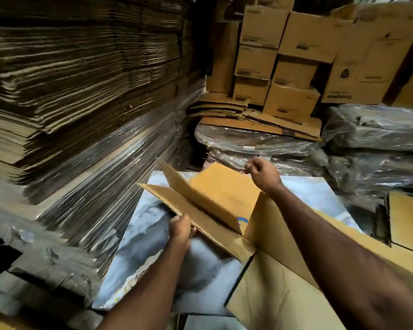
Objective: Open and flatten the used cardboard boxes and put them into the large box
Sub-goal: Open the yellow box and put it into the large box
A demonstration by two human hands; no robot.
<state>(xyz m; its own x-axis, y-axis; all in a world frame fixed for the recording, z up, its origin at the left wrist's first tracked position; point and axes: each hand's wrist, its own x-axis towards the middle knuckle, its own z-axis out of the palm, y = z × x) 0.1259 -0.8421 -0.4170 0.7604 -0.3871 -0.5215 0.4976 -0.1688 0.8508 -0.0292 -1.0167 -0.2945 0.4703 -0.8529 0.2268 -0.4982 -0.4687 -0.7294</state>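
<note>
- Presently, item one: a used cardboard box (215, 198), tan, partly opened, its flaps splayed; I take it as my landmark. It lies over a pale marbled tabletop (138, 253), near the middle of my head view.
- Item two: left hand (180, 231), at the near-left edge of the box. Its grip is narrow, fingers curled round the rim of the lower flap.
- Item three: right hand (262, 171), at the far-right corner of the box. Its fingers are curled at the top edge of the upright panel; from here I cannot tell whether they pinch that edge or only rest closed against it.
- Item four: a large box (284, 282), tan, open at the top, just right of and nearer than the used box. The used box's lower flap reaches over its left corner; my right forearm crosses above it.
- Item five: a tall stack of flattened cardboard sheets (76, 79), left of the box, the lower layers wrapped in clear film.
- Item six: assembled cartons (291, 67), printed, piled beyond the box against the back.
- Item seven: dark plastic-wrapped bundles (377, 139), beyond and to the right of the box, with loose flattened cardboard lying on the nearer ones.
</note>
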